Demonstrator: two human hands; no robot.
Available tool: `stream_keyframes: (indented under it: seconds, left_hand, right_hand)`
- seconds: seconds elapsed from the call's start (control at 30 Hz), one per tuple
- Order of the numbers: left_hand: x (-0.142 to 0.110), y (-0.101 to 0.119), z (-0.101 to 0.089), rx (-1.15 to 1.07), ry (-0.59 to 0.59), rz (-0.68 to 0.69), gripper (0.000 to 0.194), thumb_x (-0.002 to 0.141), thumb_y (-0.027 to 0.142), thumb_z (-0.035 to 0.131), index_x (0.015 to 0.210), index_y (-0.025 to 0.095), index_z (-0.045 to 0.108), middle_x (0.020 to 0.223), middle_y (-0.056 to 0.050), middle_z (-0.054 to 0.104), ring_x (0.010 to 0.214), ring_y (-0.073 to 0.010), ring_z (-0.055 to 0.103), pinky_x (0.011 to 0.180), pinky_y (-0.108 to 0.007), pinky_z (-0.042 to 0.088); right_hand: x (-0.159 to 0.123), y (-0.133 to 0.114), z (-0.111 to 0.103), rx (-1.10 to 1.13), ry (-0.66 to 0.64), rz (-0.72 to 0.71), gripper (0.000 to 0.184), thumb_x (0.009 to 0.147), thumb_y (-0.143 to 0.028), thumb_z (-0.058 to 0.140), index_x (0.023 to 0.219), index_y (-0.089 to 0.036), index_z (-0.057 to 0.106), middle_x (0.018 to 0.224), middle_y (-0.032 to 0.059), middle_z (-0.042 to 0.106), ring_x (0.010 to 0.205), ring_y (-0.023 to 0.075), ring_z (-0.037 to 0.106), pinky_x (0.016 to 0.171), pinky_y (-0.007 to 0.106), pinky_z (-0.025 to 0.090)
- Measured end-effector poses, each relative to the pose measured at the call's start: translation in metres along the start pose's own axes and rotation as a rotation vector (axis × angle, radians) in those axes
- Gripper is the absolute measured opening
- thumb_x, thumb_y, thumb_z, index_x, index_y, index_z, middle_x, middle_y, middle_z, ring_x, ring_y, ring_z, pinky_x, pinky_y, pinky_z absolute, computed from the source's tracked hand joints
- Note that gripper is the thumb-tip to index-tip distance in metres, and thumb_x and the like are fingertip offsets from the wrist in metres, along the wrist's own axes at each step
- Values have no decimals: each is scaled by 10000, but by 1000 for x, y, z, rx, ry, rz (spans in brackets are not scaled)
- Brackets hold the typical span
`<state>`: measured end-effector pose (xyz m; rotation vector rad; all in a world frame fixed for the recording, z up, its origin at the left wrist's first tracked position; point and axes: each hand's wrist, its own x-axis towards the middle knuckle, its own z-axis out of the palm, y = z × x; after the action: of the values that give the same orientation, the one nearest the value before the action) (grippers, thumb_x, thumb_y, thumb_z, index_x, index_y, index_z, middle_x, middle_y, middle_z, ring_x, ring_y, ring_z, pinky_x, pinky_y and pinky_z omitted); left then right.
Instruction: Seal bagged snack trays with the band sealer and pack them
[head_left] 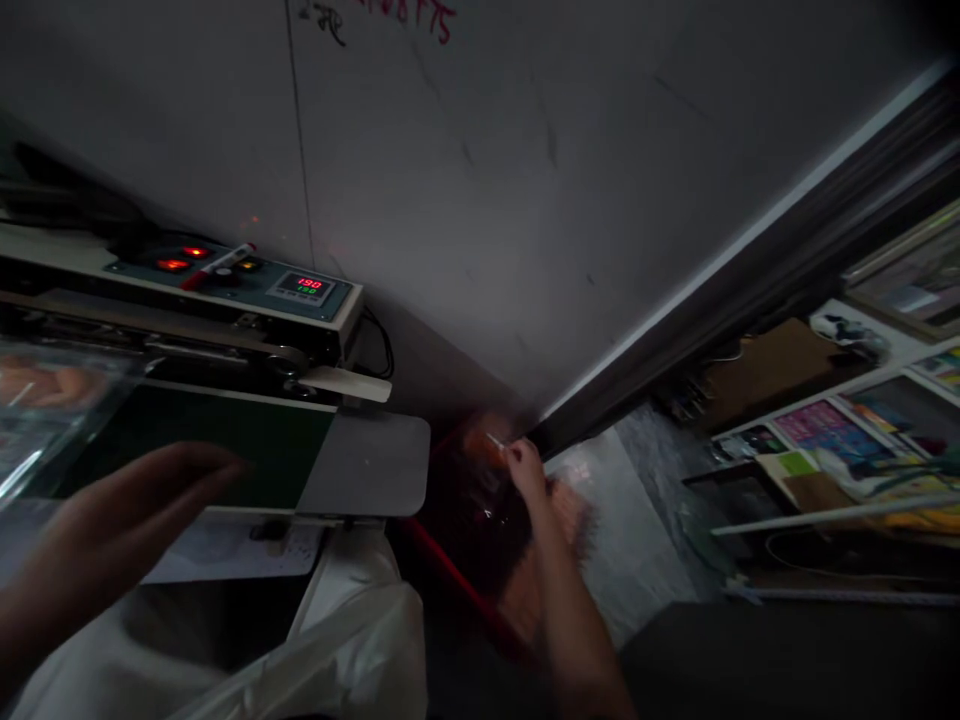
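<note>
My right hand (526, 468) reaches down over a red bin (454, 570) and pinches the edge of a clear plastic bag (487, 450) with something orange-brown inside, blurred. My left hand (161, 490) hovers above the green conveyor belt (247, 425) of a band sealing machine (341, 310). Its fingers are stretched out, somewhat smeared by motion, and nothing shows in them. Another clear bag (56, 390) with flesh-coloured contents lies at the belt's left end.
A red-capped marker (217, 268) rests on the machine's lit panel. The metal end plate (371, 465) juts out toward the bin. A pale wall (480, 200) rises behind. Shelves (832, 430) with assorted goods stand to the right, and whitish plastic (360, 620) hangs below the machine.
</note>
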<state>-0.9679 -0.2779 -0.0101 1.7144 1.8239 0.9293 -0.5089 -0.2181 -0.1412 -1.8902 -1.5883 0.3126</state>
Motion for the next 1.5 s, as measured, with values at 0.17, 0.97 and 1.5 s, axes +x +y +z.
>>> stream_keyframes:
  seconds: [0.17, 0.97, 1.5]
  left_hand:
    - [21, 58, 43, -217, -367, 283, 375, 843, 579, 626, 1034, 266, 708, 1117, -44, 751, 1057, -265, 683, 978, -414, 529]
    - [43, 6, 54, -1034, -83, -401, 631, 530, 559, 914, 951, 172, 648, 831, -12, 695, 653, -133, 639, 546, -212, 504]
    - [104, -5, 77, -491, 22, -307, 309, 617, 480, 751, 673, 182, 691, 561, -19, 608, 526, -162, 522, 500, -263, 347]
  right_hand:
    - [-13, -45, -106, 208, 41, -181, 299, 877, -482, 607, 758, -208, 610, 1097, 106, 730, 1048, 240, 669, 914, 366, 517]
    - [-45, -218, 102, 1136, -103, -118, 823, 859, -456, 662, 1533, -169, 288, 1172, 130, 746, 1075, 255, 723, 937, 424, 586]
    - [-37, -185, 123, 683, 236, -149, 560, 926, -459, 543, 1392, -148, 559, 1338, 183, 626, 1203, 265, 601, 992, 430, 530]
